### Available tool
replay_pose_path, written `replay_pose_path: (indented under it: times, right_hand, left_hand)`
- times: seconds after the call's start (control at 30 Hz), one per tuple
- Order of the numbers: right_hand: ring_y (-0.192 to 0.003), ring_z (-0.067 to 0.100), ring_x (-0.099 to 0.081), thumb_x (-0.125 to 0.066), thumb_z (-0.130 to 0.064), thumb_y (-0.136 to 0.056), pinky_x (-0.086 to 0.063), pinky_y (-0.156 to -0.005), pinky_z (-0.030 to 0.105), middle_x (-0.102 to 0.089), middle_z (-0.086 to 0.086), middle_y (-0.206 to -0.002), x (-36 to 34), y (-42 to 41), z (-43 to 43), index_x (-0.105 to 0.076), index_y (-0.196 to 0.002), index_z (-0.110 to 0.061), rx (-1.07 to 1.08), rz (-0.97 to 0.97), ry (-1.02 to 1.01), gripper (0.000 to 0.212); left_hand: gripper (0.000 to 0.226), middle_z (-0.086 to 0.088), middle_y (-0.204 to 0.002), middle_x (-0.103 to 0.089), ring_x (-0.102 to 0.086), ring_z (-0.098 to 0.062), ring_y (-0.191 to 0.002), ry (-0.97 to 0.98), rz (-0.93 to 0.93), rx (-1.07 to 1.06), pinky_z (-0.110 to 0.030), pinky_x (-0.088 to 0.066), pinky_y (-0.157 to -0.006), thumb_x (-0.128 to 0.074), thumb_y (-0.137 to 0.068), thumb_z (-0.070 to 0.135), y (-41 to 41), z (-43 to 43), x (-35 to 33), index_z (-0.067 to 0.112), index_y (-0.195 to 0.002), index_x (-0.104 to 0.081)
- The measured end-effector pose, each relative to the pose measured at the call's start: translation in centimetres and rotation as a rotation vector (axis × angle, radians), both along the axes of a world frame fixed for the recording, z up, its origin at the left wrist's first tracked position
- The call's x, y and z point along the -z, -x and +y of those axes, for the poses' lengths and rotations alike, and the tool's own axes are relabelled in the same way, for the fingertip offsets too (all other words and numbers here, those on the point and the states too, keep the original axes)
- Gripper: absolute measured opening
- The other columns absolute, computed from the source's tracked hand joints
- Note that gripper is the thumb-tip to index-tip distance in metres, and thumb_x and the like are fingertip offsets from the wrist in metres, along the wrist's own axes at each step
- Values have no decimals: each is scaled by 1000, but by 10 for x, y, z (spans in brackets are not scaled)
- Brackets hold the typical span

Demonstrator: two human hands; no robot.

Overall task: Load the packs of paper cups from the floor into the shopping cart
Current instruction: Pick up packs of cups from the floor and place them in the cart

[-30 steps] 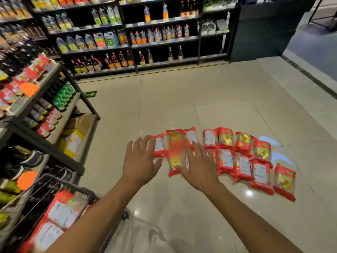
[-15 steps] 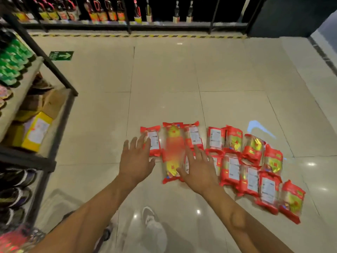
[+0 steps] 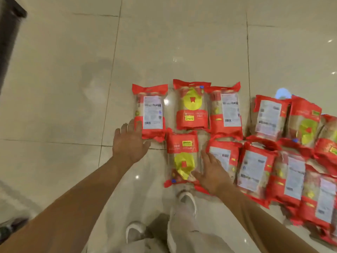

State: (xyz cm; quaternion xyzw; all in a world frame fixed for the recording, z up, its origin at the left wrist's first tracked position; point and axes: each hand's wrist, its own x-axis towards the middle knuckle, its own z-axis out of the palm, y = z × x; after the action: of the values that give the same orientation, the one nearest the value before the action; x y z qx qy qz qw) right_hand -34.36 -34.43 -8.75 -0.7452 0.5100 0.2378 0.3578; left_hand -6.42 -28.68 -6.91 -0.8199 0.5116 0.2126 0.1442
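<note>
While every pack in view lies on the floor [image 3: 54, 88], loading reads as unfinished; the shopping cart is out of view.

Item 1: packs of paper cups [image 3: 191, 105], red wrappers, laid in 2 rough rows, overlapping toward the right edge of the view, where the count cannot be told.
Item 2: left hand [image 3: 130, 143], fingers spread, empty, at the lower corner of the leftmost pack [image 3: 150, 112]; contact uncertain.
Item 3: right hand [image 3: 212, 172], fingers spread, flat over the seam between the near-row yellow-label pack [image 3: 182, 157] and its neighbour [image 3: 226, 157], gripping neither.
Item 4: white shoes [image 3: 187, 203], just beside the near row.

Open room: bare tile left of and beyond the packs; a dark shelf base [image 3: 11, 24] stands well apart, upper left.
</note>
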Motion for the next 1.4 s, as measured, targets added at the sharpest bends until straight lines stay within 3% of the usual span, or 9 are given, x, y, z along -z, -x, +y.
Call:
replay_pose_path:
  times: [0.1, 0.3, 0.47, 0.53, 0.67, 0.93, 1.13, 1.23, 1.4]
  right_hand:
    - [-151, 31, -24, -64, -47, -92, -33, -117, 41, -16, 12, -167, 83, -2, -9, -6, -161, -16, 4, -53, -43, 95]
    - [-120, 28, -60, -85, -35, -70, -47, -101, 37, -61, 4, -130, 196, -12, -13, -13, -154, -27, 514, -263, -126, 111]
    - [-94, 8, -64, -94, -11, -64, -52, -86, 33, -64, -10, -109, 204, -16, 0, -30, -139, -32, 772, -388, -180, 101]
    - [-98, 14, -66, -95, -10, -61, -54, -89, 39, -63, -10, -109, 181, -14, 1, -35, -141, -28, 778, -426, -127, 101]
    - [-97, 4, -66, -93, -9, -64, -52, -74, 23, -64, -14, -110, 76, -12, -10, -35, -134, -33, 731, -541, -81, 94]
    - [-99, 13, -70, -90, -9, -70, -59, -80, 34, -67, -2, -117, -286, -28, -7, -38, -135, -35, 625, -722, -35, 88]
    - [-101, 13, -68, -91, -13, -69, -57, -89, 42, -65, -6, -121, -544, -47, 54, -34, -148, -30, 481, -860, -25, 98]
    - [-104, 19, -69, -92, -28, -60, -56, -93, 48, -66, -2, -123, -621, -67, 104, -38, -144, -32, 375, -925, -11, 100]
    - [-104, 24, -69, -90, -38, -49, -55, -95, 53, -68, 2, -123, -675, -104, 229, -41, -144, -29, 161, -1042, -200, 107]
  left_hand:
    - [83, -14, -164, -30, -38, -39, -142, 57, 155, -221, -49, -35, -113, -56, -94, 57, -11, -23, 83, 14, -158, -25]
    - [105, -3, -127, -63, -64, -26, -115, 324, 645, -876, -44, -54, -100, -87, -58, 69, -66, -47, 240, 14, -137, -45]
    - [79, -2, -105, -78, -76, -21, -91, 331, 793, -1063, -39, -63, -87, -99, -48, 54, -64, -40, 224, 16, -113, -73]
    - [75, -6, -100, -80, -78, -25, -88, 349, 827, -1126, -43, -64, -86, -98, -41, 47, -63, -25, 201, 15, -105, -77]
    - [93, -10, -107, -77, -77, -29, -91, 441, 806, -1224, -51, -64, -83, -98, -35, 44, -63, 19, 97, 10, -115, -67]
    - [68, 0, -108, -70, -71, -17, -93, 745, 747, -1184, -38, -60, -82, -96, -64, 23, -35, 99, -276, 18, -117, -54]
    - [81, -1, -105, -73, -73, -20, -89, 938, 640, -1125, -39, -60, -78, -92, -43, 46, -18, 212, -539, 23, -114, -58]
    - [75, -2, -102, -74, -74, -19, -85, 1052, 545, -1171, -44, -61, -81, -93, -43, 49, -5, 294, -623, 30, -107, -59]
    - [62, -5, -99, -75, -72, -5, -71, 1245, 399, -1386, -23, -60, -64, -99, -59, 19, 54, 467, -701, 22, -108, -61]
